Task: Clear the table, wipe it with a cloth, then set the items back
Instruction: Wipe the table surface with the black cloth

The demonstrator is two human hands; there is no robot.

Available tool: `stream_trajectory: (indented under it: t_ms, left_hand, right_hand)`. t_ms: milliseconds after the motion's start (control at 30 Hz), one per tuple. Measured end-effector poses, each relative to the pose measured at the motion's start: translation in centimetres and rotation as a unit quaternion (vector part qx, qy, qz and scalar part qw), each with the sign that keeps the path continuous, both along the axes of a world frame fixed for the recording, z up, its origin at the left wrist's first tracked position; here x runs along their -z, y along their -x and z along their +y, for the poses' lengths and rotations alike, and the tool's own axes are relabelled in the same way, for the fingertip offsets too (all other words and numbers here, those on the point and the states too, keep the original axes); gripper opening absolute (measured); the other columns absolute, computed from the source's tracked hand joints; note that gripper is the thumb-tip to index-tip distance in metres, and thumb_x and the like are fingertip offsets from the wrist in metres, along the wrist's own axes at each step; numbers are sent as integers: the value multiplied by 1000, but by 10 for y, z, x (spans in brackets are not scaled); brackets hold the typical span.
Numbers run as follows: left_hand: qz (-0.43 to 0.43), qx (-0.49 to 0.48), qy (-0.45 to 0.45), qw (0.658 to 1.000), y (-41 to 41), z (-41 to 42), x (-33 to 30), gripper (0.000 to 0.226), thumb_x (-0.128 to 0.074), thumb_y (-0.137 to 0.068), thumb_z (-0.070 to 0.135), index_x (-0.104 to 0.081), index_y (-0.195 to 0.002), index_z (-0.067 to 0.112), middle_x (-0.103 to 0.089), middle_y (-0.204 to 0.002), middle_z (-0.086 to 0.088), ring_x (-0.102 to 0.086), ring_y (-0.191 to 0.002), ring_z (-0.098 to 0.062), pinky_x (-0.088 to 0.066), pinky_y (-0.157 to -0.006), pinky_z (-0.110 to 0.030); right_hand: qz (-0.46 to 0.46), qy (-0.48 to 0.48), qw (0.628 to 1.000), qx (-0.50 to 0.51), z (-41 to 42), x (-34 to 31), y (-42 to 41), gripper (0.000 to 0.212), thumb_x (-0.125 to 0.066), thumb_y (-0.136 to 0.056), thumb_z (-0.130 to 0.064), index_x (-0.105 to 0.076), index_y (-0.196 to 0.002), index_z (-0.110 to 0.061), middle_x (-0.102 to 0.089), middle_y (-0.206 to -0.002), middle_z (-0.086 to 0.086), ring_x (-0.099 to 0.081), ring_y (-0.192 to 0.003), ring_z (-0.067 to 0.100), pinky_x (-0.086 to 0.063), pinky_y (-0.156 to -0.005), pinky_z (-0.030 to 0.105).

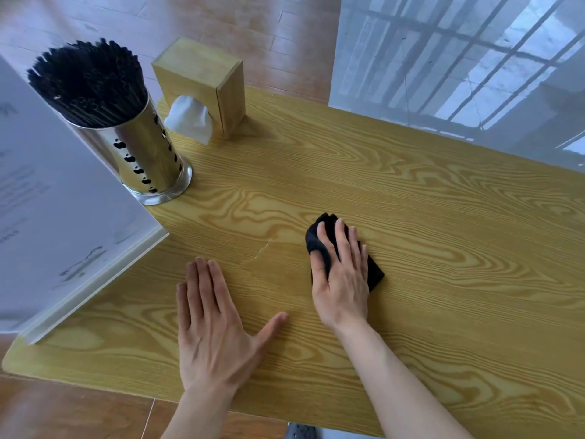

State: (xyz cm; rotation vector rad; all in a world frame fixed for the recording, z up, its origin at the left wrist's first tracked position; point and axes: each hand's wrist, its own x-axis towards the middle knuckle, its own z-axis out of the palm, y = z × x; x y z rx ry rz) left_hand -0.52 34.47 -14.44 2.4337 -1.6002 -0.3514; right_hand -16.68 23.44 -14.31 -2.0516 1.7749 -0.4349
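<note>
My right hand (343, 277) lies flat on a bunched black cloth (319, 236) and presses it onto the yellow wood-grain table (427, 248) near its middle. My left hand (212, 324) rests palm down on the bare tabletop near the front edge, fingers spread, holding nothing. At the back left stands a perforated steel canister (148, 160) packed with black chopsticks (88, 80). Behind it is a wooden tissue box (205, 77) with a white tissue (190, 118) sticking out of its front.
A white panel (47, 201) with faint print borders the table's left side. A translucent divider (459, 64) stands along the far right edge. Tiled floor (79, 410) shows below the front edge, and a grey shoe (300, 432) peeks out at the bottom.
</note>
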Motion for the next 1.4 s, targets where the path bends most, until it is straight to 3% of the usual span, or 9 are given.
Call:
stream_trajectory:
  t_ms: [200,367,600,767,1100,1400]
  left_hand:
    - [9,0,15,1000,-2,0,3,116,-23,-85,87,1,-160,2,-1,-170,-17,6,-158,-26,-10,-127,-50]
    - [35,-4,40,999,-4,3,6,104,-16,-91,79,3,-160,3,0,-170,-15,7,-158,-22,-8,-127,-47]
    - [56,-6,63,996,-6,4,7,100,-15,-93,76,3,-161,6,0,-170,-13,6,-158,-20,-3,-128,-43]
    - [61,-8,63,996,-6,4,7,100,-13,-92,77,5,-161,7,0,-171,-13,9,-158,-18,-3,-128,-43]
    - [66,-16,69,995,-4,4,5,100,-17,-92,77,7,-161,9,1,-171,-12,9,-158,-18,-4,-128,-43]
    - [73,-21,78,994,-8,10,0,104,-23,-90,80,3,-161,9,0,-171,-11,7,-158,-19,-5,-128,-46]
  right_hand:
    - [-11,-40,997,-63,-15,-7,-41,64,-4,-97,-60,-9,-159,-44,8,-170,-10,20,-154,10,8,-125,46]
    - [62,-20,988,-141,-9,-8,-69,62,-9,-98,-62,-7,-159,-45,11,-171,0,21,-155,21,8,-124,54]
    - [131,12,967,-219,5,-7,-63,54,-6,-103,-62,-5,-156,-53,12,-171,-1,20,-155,29,1,-123,60]
    - [171,28,946,-274,29,-8,-45,57,-23,-103,-59,-5,-156,-51,13,-171,2,17,-155,35,-6,-122,63]
    - [182,2,958,-223,71,-14,3,62,-26,-99,-67,-4,-156,-54,13,-170,2,16,-156,31,-10,-124,60]
    - [150,14,983,-109,50,-7,-9,70,-28,-98,-71,-12,-159,-42,4,-171,3,9,-157,27,-10,-125,57]
